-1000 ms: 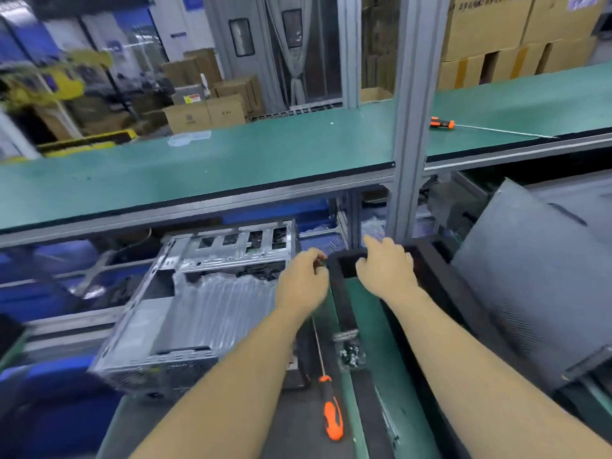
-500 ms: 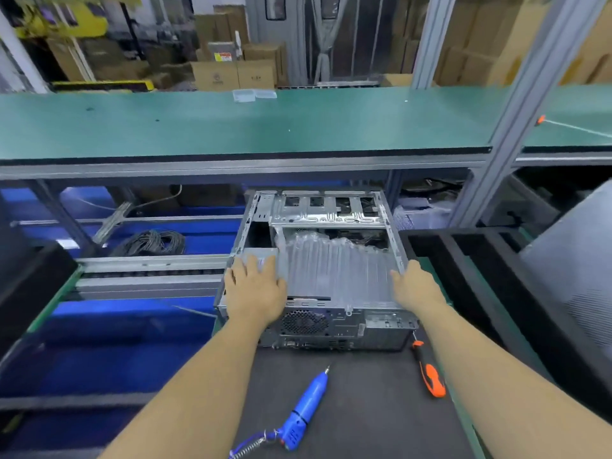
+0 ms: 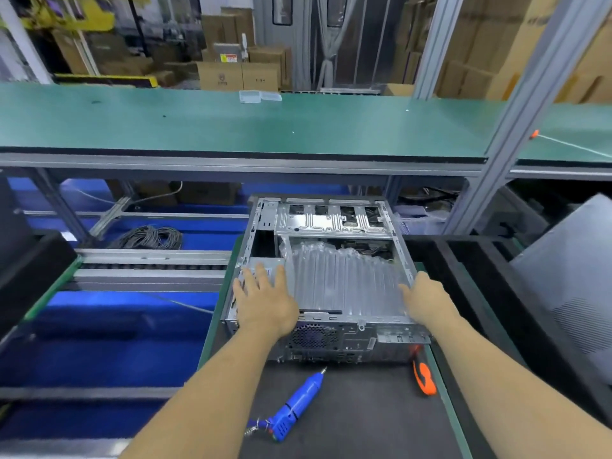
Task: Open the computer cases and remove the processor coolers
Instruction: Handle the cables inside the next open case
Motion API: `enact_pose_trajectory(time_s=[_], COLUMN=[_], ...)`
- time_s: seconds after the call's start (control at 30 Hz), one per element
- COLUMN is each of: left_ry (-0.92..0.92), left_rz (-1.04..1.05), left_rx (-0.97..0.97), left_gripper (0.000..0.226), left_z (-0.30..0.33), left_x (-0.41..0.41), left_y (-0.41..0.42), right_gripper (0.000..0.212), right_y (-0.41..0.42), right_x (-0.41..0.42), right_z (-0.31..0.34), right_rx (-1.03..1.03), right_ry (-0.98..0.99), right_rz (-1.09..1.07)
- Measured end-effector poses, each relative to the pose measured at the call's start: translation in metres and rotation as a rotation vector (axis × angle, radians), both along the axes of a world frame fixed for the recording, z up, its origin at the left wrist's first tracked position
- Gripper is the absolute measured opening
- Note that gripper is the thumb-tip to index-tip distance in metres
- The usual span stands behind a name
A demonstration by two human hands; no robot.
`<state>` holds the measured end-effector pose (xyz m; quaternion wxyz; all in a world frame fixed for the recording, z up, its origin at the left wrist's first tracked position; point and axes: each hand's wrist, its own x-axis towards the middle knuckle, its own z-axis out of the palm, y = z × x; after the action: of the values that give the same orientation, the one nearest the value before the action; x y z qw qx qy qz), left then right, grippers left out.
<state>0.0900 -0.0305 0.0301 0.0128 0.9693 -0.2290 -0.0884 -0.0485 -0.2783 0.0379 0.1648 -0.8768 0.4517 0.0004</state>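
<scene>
My left hand (image 3: 265,301) lies flat and released on the open computer case (image 3: 326,279) at 9 o'clock; my right hand (image 3: 422,298), fingers loose, touches its 3 o'clock edge.

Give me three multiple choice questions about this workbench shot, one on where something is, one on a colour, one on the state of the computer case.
1. Where does the electric screwdriver lie?
A. on the dark mat in front of the computer case
B. on the green shelf
C. inside the case

2. What colour is the handle of the hand screwdriver?
A. yellow
B. orange and black
C. white

3. What state is the computer case in?
A. closed with its side panel on
B. standing upright
C. open on top, air cushion packing inside

Answers: 1 A, it lies on the mat near the case's rear panel. 2 B, orange grip with black at the case's right corner. 3 C, the air cushion packing shows between the left hand and right hand.
</scene>
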Motion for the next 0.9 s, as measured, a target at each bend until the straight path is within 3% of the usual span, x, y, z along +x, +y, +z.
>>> enact_pose_trajectory(time_s=[0.1,0.13,0.23,0.33,0.47,0.63,0.73,0.77,0.87,0.9], left_ry=[-0.135,-0.157,-0.08,-0.106,-0.164,-0.104,-0.12,-0.121,-0.117,-0.109], left_rz=[-0.072,-0.112,-0.189,-0.195,-0.193,-0.17,-0.169,-0.175,-0.197,-0.203], left_rx=[-0.067,-0.128,-0.195,-0.172,-0.221,-0.205,-0.25,-0.281,-0.507,-0.623], left_gripper=[0.05,0.047,0.056,0.06,0.059,0.066,0.065,0.064,0.067,0.068], left_z=[0.009,0.01,0.001,-0.009,-0.01,-0.01,-0.011,-0.011,-0.007,-0.006], left_x=[0.014,0.018,0.021,0.025,0.024,0.022,0.02,0.02,0.02,0.019], left_y=[-0.006,-0.01,-0.021,-0.024,-0.025,-0.024,-0.023,-0.021,-0.017,-0.016], right_gripper=[0.065,0.066,0.061,0.072,0.106,0.099,0.107,0.103,0.034,0.025], right_y=[0.01,0.017,0.033,0.029,0.032,0.038,0.032,0.03,0.026,0.025], right_x=[0.011,0.018,0.045,0.064,0.069,0.078,0.075,0.072,0.065,0.069], right_z=[0.003,0.003,0.005,0.006,-0.004,-0.005,0.006,0.015,0.047,0.06], right_rx=[-0.501,-0.51,-0.051,0.128,0.104,0.03,0.032,0.024,-0.074,-0.145], right_ry=[0.031,0.007,0.124,0.332,0.535,0.529,0.481,0.429,0.048,-0.058], right_rz=[0.352,0.516,0.692,0.714,0.723,0.754,0.787,0.8,0.74,0.68])
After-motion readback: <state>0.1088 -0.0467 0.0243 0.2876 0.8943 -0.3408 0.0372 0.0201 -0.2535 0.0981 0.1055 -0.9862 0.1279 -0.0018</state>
